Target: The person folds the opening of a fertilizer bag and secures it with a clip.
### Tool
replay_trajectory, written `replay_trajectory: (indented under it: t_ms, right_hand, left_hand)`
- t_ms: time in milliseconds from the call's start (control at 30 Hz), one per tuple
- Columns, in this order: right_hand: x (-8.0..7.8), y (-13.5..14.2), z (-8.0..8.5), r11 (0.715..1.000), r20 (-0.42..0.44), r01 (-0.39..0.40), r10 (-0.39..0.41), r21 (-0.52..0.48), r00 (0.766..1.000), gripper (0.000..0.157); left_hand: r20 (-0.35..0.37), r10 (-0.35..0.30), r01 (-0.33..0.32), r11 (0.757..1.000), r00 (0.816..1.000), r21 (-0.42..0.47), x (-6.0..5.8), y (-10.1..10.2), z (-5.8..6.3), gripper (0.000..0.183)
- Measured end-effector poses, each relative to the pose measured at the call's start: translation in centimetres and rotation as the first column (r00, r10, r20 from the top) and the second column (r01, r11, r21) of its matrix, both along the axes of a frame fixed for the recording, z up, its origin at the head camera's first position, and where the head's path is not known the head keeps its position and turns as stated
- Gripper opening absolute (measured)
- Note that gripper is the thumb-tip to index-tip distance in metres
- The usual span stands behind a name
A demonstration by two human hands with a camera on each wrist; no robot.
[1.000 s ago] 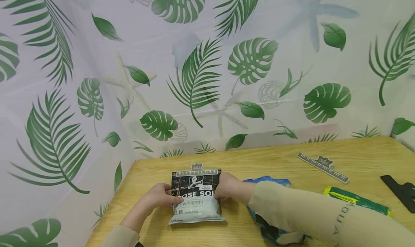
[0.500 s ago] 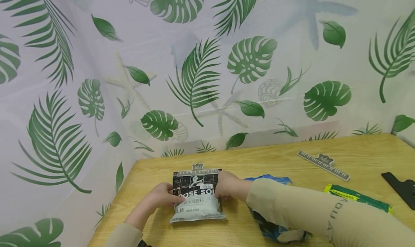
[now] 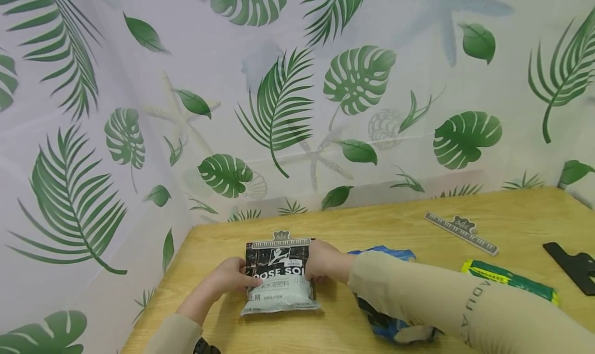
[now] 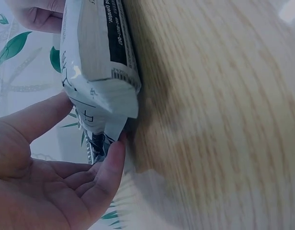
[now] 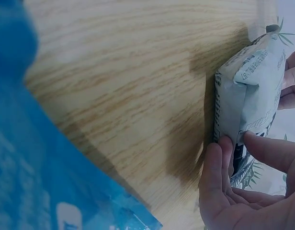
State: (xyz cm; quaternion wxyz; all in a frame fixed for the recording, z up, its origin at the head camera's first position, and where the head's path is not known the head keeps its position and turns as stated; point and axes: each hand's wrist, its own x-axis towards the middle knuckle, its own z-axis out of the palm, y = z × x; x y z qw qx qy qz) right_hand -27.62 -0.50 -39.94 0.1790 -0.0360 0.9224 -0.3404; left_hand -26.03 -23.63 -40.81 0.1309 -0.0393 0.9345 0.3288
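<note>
A black-and-white fertilizer bag (image 3: 279,287) stands on the table, leaning back slightly, its printed front towards me. Across its top edge sits a long clip (image 3: 281,243) with a piano-key pattern. My left hand (image 3: 230,276) grips the bag's left edge, thumb on the front and fingers behind; the left wrist view shows this hand (image 4: 61,177) at the side seam. On the opposite edge, my right hand (image 3: 325,261) holds the bag between thumb and fingers. In the right wrist view, this hand (image 5: 253,191) pinches the side of the bag (image 5: 250,96).
A blue bag (image 3: 395,328) lies beneath my right forearm. Beyond it are a green-and-yellow packet (image 3: 511,281), a second piano-key clip (image 3: 462,232) and a black clip (image 3: 572,266). Leaf-patterned cloth (image 3: 297,111) rises behind the wooden table (image 3: 372,225).
</note>
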Motion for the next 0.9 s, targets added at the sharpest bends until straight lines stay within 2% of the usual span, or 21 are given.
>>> replay_trajectory:
  t_ms: [133,300,500,700,900]
  right_hand:
    - [-0.2,0.0,0.0,1.000,-0.005,-0.011,0.011,0.018,1.000,0.033]
    - [-0.3,0.1,0.1,1.000,0.032,-0.024,0.023,0.020,0.999,0.040]
    - [-0.4,0.3,0.3,0.999,0.056,-0.034,0.034,-0.014,0.998,0.032]
    - [0.1,1.0,0.9,0.993,0.106,-0.054,0.065,-0.110,0.992,0.021]
    - [0.2,1.7,1.0,0.980,0.154,-0.106,0.133,-0.170,0.979,0.019]
  left_hand:
    - [0.006,0.001,-0.001,1.000,1.000,-0.003,-0.1,0.0,0.3,0.084]
    - [0.029,0.003,-0.002,1.000,1.000,-0.024,0.1,0.1,0.4,0.086]
    - [0.023,-0.003,0.004,0.999,1.000,-0.049,0.0,0.1,0.6,0.084]
    - [0.032,-0.027,0.030,0.996,0.999,-0.088,0.0,0.0,1.0,0.082]
    - [0.062,-0.027,0.034,0.994,0.998,-0.104,-0.1,0.0,1.2,0.078]
